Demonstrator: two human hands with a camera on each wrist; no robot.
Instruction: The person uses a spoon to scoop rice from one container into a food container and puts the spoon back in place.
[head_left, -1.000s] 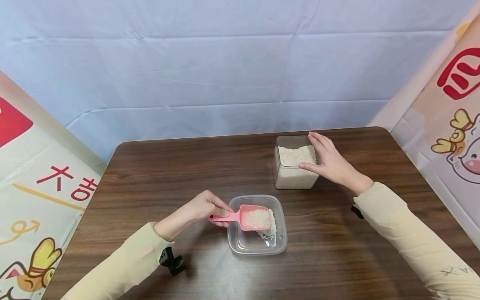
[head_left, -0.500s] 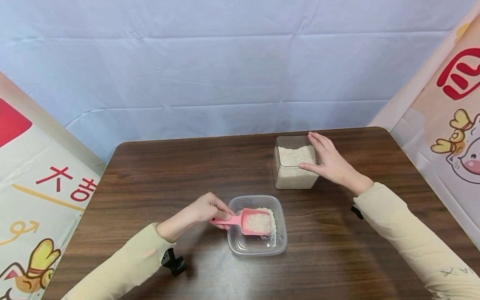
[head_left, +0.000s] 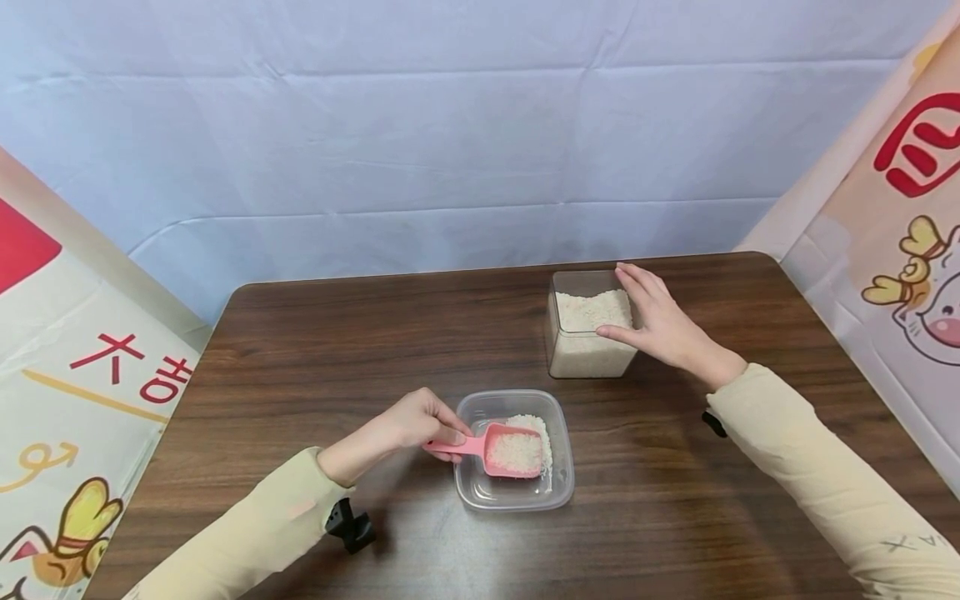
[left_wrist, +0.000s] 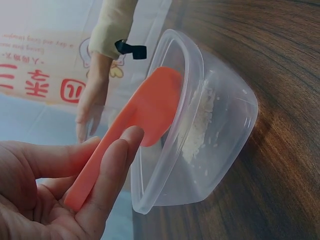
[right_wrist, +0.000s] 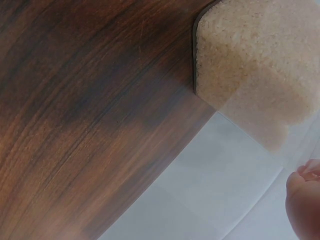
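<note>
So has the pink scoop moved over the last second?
Yes. The pink scoop has dropped slightly toward the near side of the shallow container, which sits unmoved.

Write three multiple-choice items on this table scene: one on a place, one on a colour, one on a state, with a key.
1. Where is the bowl of the scoop?
A. Over the shallow clear container
B. Inside the tall rice container
C. Flat on the table

2. What colour is the scoop?
A. Blue
B. Pink
C. White

3. What is the right hand doing?
A. Lifting a lid
B. Lying flat on the table
C. Resting against the tall rice container

Key: 1 A, the left hand holds the scoop above the container, where some rice already lies. 2 B, its handle and bowl are pink in both views. 3 C, thumb and fingers lie along the container's rim and side.
</note>
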